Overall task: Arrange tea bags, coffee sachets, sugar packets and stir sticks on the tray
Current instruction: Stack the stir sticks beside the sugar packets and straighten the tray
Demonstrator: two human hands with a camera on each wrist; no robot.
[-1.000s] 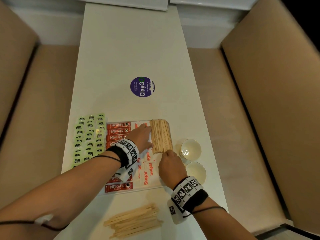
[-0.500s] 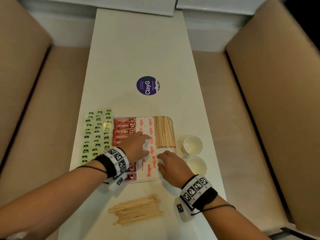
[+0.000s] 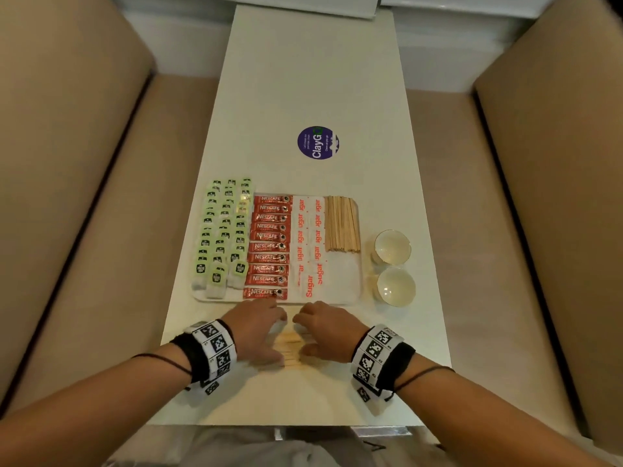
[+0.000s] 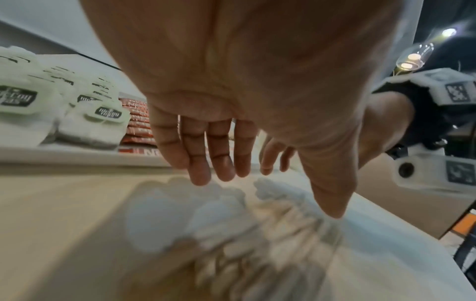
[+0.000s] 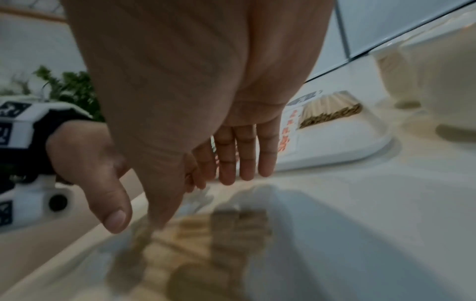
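On the white table (image 3: 303, 79), just in front of the tray (image 3: 350, 294), a loose pile of pale wooden stir sticks (image 3: 290, 348) lies between both hands. Left hand (image 3: 256, 332) and right hand (image 3: 325, 332) hover over its ends, fingers straight and relaxed, gripping nothing. Across the tray run green-tagged tea bags (image 3: 222, 237), red coffee sachets (image 3: 269, 246), white sugar packets (image 3: 308, 244) with red lettering, and a neat bundle of sticks (image 3: 342, 224). Two white cups (image 3: 392, 264) stand beside the tray.
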